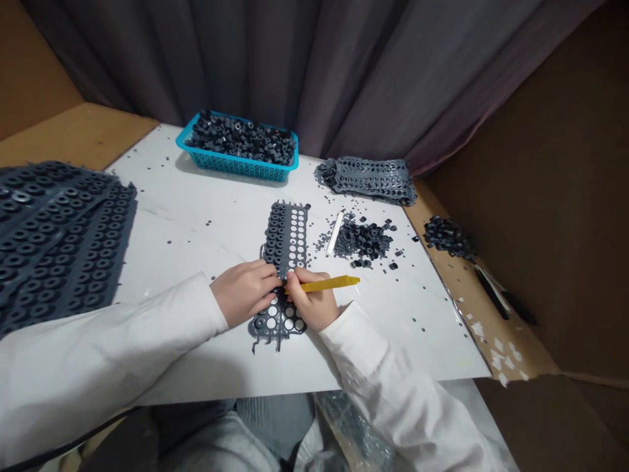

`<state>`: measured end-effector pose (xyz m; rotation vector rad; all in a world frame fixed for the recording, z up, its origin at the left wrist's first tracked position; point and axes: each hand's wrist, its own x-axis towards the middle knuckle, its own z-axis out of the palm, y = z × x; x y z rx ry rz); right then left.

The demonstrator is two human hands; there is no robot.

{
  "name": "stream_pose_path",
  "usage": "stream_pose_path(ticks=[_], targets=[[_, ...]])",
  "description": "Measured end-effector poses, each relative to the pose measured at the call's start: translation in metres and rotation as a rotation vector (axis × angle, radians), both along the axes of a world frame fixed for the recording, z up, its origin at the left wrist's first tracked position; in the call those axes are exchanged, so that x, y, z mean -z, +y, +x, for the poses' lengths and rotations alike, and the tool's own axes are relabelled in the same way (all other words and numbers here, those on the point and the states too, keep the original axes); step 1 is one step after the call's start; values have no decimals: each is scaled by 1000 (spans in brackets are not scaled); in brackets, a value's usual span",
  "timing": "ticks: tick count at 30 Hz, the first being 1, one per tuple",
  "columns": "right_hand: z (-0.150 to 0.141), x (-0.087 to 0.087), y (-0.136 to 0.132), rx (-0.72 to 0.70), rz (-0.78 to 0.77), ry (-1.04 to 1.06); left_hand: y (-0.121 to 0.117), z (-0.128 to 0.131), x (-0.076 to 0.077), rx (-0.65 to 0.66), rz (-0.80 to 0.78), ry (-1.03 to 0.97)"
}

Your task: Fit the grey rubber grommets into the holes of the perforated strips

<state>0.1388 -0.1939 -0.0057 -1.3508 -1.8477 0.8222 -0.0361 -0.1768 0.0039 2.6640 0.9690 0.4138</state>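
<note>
Roughly midway, judging by a dark moulded sheet [287, 244] laid lengthwise on a white tabletop [162, 262]. Mostly bare at the near end, with white showing through the round openings and at least one ring [259, 323] seated by the left edge. Beyond the hands, cleared along the right-hand columns but filled with rings down the left, seemingly the portion left over. Set on the sheet's middle, the curled fingers of the left hand [246, 292], close together; hard to tell whether pinching it or merely pressing it down. Closed pen-fashion in the right hand [314, 301], a yellow-handled tool [334, 283], with its working end down at the sheet, just beside the left fingertips, and too obscured to make out. Off to the left, ring-filled sheets [63, 229], apparently untouched. To the right, a loose pile of dark pieces [366, 239] beside a slim white stick [335, 234], with another dark heap [448, 236] past the tabletop's edge. Farther back, sheets riddled with openings [376, 178], apparently finished, and a blue basket [236, 165] brimming with loose rings, near a grey curtain [236, 52].
</note>
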Motion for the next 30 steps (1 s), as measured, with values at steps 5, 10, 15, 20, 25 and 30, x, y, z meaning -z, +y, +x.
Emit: stream_pose_path(ticks=[5, 10, 15, 20, 25, 30], targets=[[0, 1, 0, 15, -18, 39, 3, 1, -2, 9, -46, 19], [-1, 0, 0, 10, -6, 23, 4, 2, -2, 21, -23, 7], [-3, -1, 1, 14, 15, 23, 3, 3, -1, 44, -27, -22], [-2, 0, 3, 24, -10, 39, 6, -1, -4, -184, -277, -321], [-2, 0, 3, 29, -34, 52, 15, -8, -6, -466, -614, -493], [0, -1, 1, 15, -48, 86, 22, -12, -10, -530, -926, -749]])
